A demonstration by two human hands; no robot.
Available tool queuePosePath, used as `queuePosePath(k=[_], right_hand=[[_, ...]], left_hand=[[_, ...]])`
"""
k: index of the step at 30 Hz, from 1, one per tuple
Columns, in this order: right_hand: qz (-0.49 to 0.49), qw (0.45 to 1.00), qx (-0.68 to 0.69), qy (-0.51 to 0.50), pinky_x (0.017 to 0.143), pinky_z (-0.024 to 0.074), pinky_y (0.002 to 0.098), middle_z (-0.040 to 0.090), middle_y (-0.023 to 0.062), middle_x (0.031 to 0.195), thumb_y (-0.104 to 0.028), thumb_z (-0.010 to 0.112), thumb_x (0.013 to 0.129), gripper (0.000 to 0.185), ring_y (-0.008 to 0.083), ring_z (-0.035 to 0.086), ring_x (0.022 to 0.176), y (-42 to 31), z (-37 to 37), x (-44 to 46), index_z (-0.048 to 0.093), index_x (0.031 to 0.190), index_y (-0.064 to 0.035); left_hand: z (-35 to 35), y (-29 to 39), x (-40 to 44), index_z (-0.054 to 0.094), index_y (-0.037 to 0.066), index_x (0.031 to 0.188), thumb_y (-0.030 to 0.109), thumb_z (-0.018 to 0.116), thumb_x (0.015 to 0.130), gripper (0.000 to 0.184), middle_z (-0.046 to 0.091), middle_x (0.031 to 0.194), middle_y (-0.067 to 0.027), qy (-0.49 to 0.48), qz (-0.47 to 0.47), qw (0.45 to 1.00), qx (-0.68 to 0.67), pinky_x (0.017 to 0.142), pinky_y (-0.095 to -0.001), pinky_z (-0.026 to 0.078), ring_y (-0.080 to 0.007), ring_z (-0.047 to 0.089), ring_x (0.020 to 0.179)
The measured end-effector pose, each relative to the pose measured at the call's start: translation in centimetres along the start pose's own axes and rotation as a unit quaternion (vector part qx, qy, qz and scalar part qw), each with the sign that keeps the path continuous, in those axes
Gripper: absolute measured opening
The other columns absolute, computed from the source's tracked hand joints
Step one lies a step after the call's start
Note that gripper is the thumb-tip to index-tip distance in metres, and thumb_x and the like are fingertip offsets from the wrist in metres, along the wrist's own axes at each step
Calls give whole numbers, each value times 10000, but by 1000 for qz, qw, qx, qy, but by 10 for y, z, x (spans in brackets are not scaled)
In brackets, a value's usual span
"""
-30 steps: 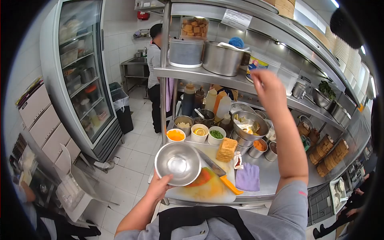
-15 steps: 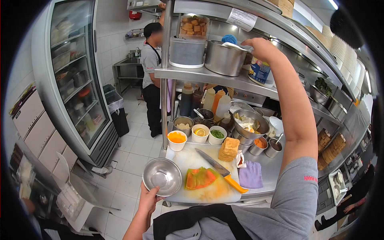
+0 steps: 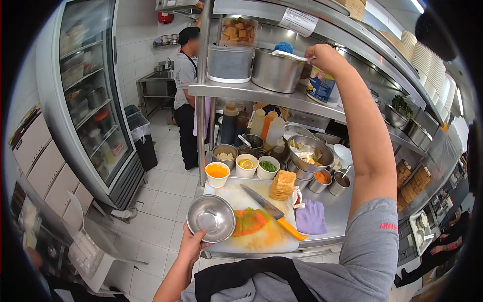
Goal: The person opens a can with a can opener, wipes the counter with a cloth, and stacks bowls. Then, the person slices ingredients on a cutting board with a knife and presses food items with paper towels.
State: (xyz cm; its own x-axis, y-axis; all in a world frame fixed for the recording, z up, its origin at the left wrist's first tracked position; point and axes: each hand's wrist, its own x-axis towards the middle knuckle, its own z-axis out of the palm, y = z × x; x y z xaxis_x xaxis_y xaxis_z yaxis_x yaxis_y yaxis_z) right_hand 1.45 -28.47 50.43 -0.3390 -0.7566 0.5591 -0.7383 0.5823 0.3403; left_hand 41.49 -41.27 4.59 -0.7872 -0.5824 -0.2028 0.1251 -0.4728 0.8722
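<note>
My left fingers [image 3: 200,234] hold round silver metal bowl [image 3: 210,217]; one-sided grip could tip it. Right fingers [image 3: 311,52]: hold, I cannot tell.

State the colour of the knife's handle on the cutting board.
The knife's handle is yellow-orange; it shows best in the head view.

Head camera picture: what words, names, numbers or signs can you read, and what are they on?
"HANN": red letters on the camera wearer's short grey fabric right sleeve; any other letters there are unclear.
White rectangular paper sheet up high: printed lines, too small to read.
Round blue-and-yellow container: label too blurred to read.
Other person's grey fabric sleeve: a small red mark, too tiny to read.
</note>
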Motion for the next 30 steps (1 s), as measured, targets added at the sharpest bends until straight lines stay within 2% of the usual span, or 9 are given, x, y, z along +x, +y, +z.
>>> queuePosePath(k=[1, 5, 7, 8, 10, 15, 21, 26, 30], right_hand=[[-30, 998, 27, 41, 867, 508, 405, 668, 179, 1089, -39, 565, 780, 355, 317, 644, 1019, 3, 2, -2, 689, 1103, -116], [-47, 988, 133, 67, 904, 492, 392, 664, 178, 1124, -78, 580, 821, 345, 309, 639, 1040, -6, -3, -2, 665, 1155, -88], [-13, 982, 187, 15, 897, 491, 363, 686, 156, 1087, -132, 606, 856, 304, 270, 654, 999, -19, -12, -5, 674, 1147, -79], [-13, 982, 187, 17, 897, 491, 363, 686, 156, 1087, -132, 606, 856, 304, 270, 654, 999, -21, -13, -4, 674, 1147, -79], [-12, 967, 250, -51, 875, 488, 339, 704, 129, 1020, -188, 625, 873, 259, 227, 657, 950, -21, -13, 2, 701, 1099, -88], [-40, 972, 221, -61, 841, 491, 335, 712, 113, 980, -184, 646, 849, 234, 216, 660, 912, -23, -12, 12, 719, 1052, -93], [-54, 977, 196, -68, 805, 491, 351, 706, 119, 897, -171, 647, 837, 200, 228, 657, 866, -25, -11, 17, 704, 988, -52], [-53, 981, 187, 2, 761, 483, 381, 676, 176, 869, -189, 564, 868, 214, 298, 635, 820, -29, -9, 13, 654, 924, -3], [-56, 975, 206, 69, 769, 488, 403, 666, 209, 898, -210, 510, 893, 246, 342, 633, 854, -20, 5, 14, 633, 950, -4]], left_hand=[[2, 0, 0, 168, 102, 1397, 26, 530, 883, 632, 412, 1299, -214, 3, -6, 1000, -5, 734, -438, 616, -330, 604, 1054], [5, -6, 1, 173, 104, 1393, 30, 530, 887, 624, 399, 1313, -209, -13, -8, 1000, -13, 735, -436, 615, -328, 601, 1062], [7, -9, 2, 176, 108, 1393, 29, 530, 887, 622, 403, 1311, -204, -16, -8, 1000, -12, 734, -436, 615, -327, 602, 1060], [8, -10, 2, 178, 112, 1392, 29, 530, 887, 621, 408, 1309, -199, -18, -8, 1000, -10, 732, -436, 615, -326, 603, 1058], [12, -10, 0, 182, 118, 1394, 28, 530, 887, 622, 415, 1304, -195, -15, -5, 1000, -10, 731, -436, 614, -323, 605, 1054], [19, -9, -7, 191, 131, 1399, 29, 528, 887, 622, 435, 1289, -188, 11, 0, 1000, -12, 723, -435, 614, -315, 614, 1041], [13, -14, -10, 188, 128, 1402, 43, 534, 886, 627, 435, 1295, -191, 28, 4, 1000, -12, 717, -423, 614, -309, 618, 1031], [13, -15, -11, 163, 126, 1416, 45, 537, 883, 656, 425, 1308, -193, 36, 0, 999, -7, 712, -414, 611, -311, 612, 1042], [12, -17, -10, 163, 128, 1414, 41, 534, 884, 653, 420, 1313, -193, 36, 1, 999, -9, 715, -417, 611, -315, 606, 1053]])
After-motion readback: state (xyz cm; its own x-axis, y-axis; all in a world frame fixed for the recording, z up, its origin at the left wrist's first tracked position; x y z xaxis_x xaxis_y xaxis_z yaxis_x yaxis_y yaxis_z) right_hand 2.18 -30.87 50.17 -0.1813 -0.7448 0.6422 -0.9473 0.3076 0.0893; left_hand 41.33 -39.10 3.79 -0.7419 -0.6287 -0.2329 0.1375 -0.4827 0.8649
